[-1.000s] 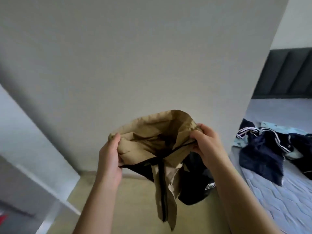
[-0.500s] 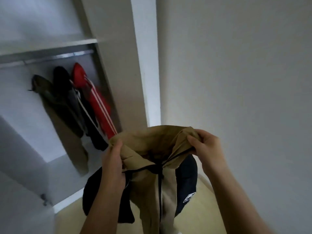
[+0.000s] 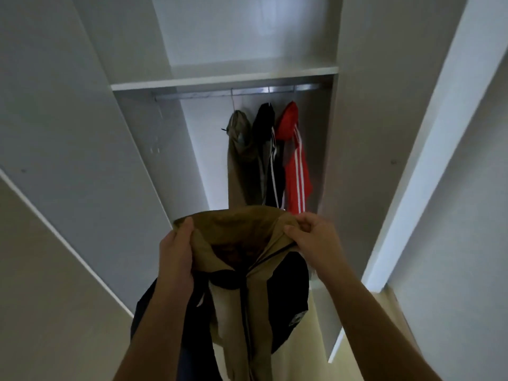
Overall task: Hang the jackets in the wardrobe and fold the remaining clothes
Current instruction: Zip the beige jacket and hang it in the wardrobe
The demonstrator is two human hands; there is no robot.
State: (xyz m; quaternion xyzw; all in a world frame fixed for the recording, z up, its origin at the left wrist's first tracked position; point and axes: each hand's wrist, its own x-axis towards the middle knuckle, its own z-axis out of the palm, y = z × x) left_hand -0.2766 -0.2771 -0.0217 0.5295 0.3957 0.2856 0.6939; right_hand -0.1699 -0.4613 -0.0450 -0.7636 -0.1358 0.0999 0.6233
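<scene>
Head view: wardrobe [image 3: 220, 80] now dead ahead beyond tan jacket [image 3: 242, 232], earlier leftward.

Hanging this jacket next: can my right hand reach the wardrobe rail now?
Probably yes: the wardrobe stands open and the rail is bare at left, though the right hand grips the tan jacket.

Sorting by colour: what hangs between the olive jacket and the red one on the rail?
In the head view, a black jacket with white stripes hangs between the olive jacket and the red jacket on the rail.

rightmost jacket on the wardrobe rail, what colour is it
The rightmost jacket is red with white stripes, seen in the head view.
</scene>
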